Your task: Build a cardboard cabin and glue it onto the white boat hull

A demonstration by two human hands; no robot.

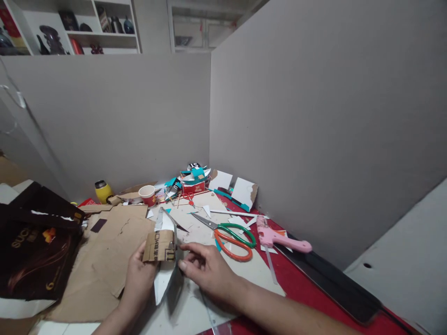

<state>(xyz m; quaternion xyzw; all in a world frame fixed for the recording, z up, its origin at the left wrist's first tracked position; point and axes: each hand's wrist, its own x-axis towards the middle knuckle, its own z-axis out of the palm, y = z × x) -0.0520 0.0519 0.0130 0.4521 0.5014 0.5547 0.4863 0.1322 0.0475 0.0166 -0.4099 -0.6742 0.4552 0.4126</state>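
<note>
Grey partitions [314, 125] meet in a corner behind the desk [300, 284], which has a red covering partly under a pale board. At left, a black printed box [38, 260] lies beside a brown cardboard sheet [101, 260]. A white paper shape [162, 279], pointed at its near end and crossed by a cardboard strip [160, 246] with printed characters, is held above the pale board, right of the sheet. Scissors [217, 228] with one green and one orange handle lie just beyond the right hand, blades parted; a pink glue gun [268, 235] rests to their right.

Hands: the left hand [138, 274] is closed on the left side of the strip and paper. The right hand [199, 267] is half curled at the paper's right edge, thumb and forefinger slightly apart; whether they touch the paper cannot be told.

The step appears to be fingertip work along that edge. Good practice: the left grip should be firm enough to steady the strip yet light enough not to crush the fold. The right fingertips should press evenly, close to the strip; a hard pull could twist the thin paper or shift the strip off centre.
</note>
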